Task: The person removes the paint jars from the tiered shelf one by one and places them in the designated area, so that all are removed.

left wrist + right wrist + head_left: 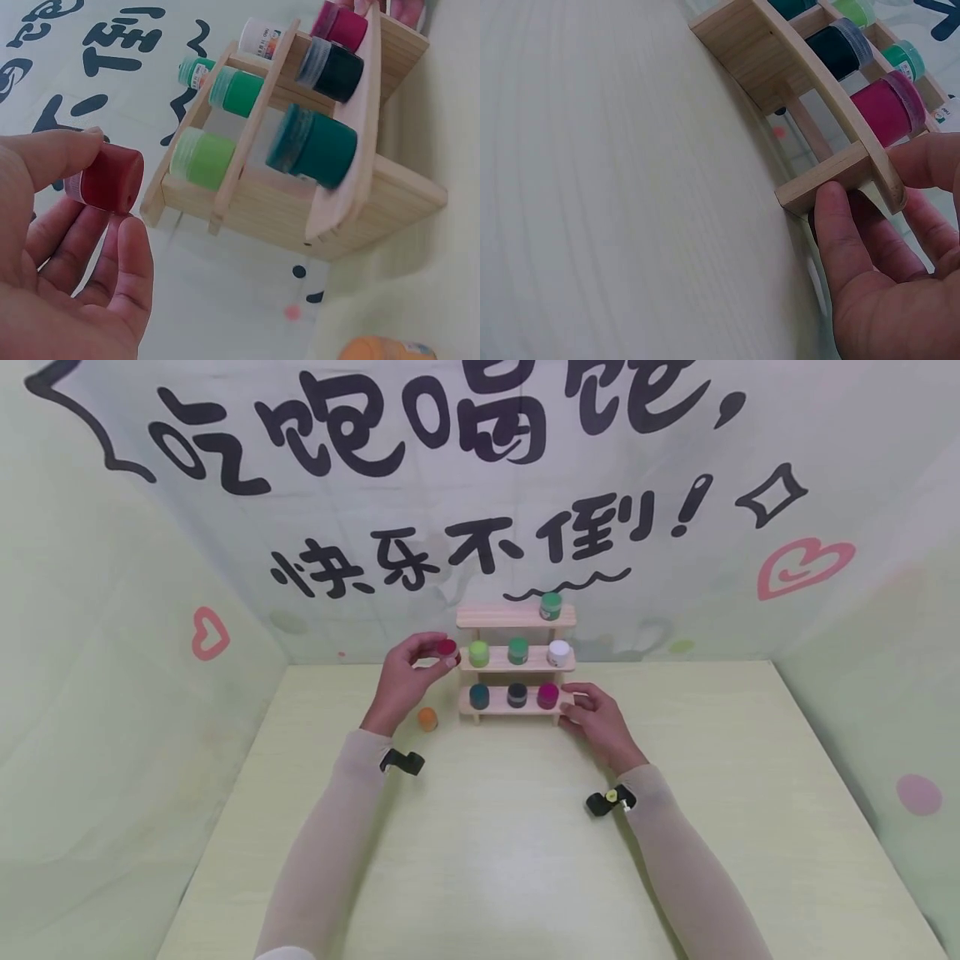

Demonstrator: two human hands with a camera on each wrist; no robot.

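- Left hand [401, 681] is pinching a red paint jar [447, 648] between thumb and fingers, just left of a three-tier wooden rack [495, 617].
- Right hand [602, 728] is gripping the rack's lower right end.
- Orange jar [427, 719] is resting on the surface [487, 843].

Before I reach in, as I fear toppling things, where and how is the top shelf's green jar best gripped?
Probably round the sides of the green jar, coming from above: it stands upright, cylindrical and alone on the top shelf.
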